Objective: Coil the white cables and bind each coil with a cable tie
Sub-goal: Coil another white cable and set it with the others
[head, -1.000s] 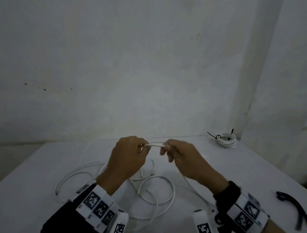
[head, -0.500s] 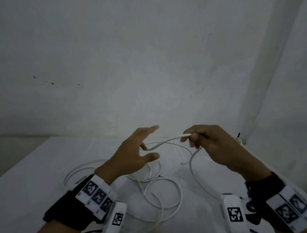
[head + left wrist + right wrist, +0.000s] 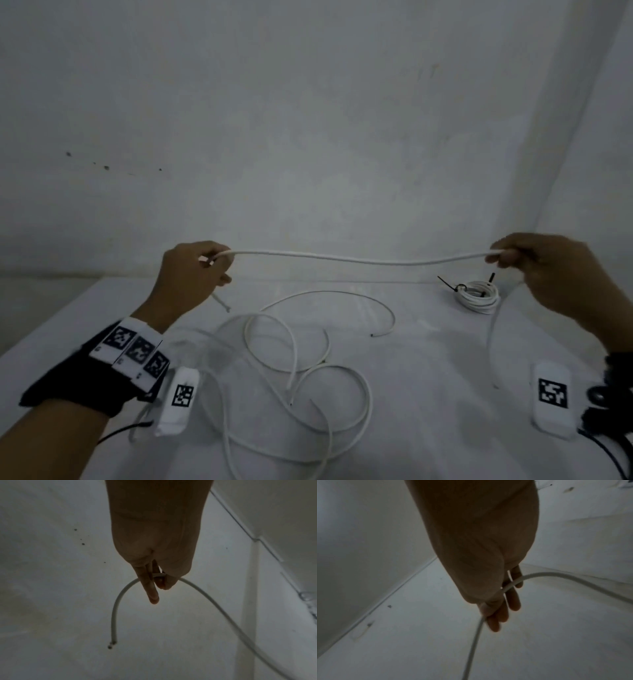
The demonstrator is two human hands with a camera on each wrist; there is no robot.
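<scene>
Head view shows the white tabletop (image 3: 428, 394) spreading below both raised hands, its far edge meeting the wall just behind them and its left edge slanting away beyond the left forearm. A wide bare stretch of tabletop lies beneath the right hand; under and between the hands lie loose white cables (image 3: 294, 346) in overlapping loops, reaching toward the near edge. The left hand (image 3: 191, 274) is lifted, back toward the camera, fingers curled round the held white cable (image 3: 359, 258). The right hand (image 3: 548, 270) is raised at about the same height, well apart from the left, pinching the same cable, so that it spans between them in a shallow sag. From the right hand the cable drops to the tabletop; from the left, a short end hangs free below the fingers, seen in the left wrist view (image 3: 115, 615). Just below and inward of the right hand, near the far edge, rests a finished coil (image 3: 478, 296) bound with a black cable tie (image 3: 450, 285).
</scene>
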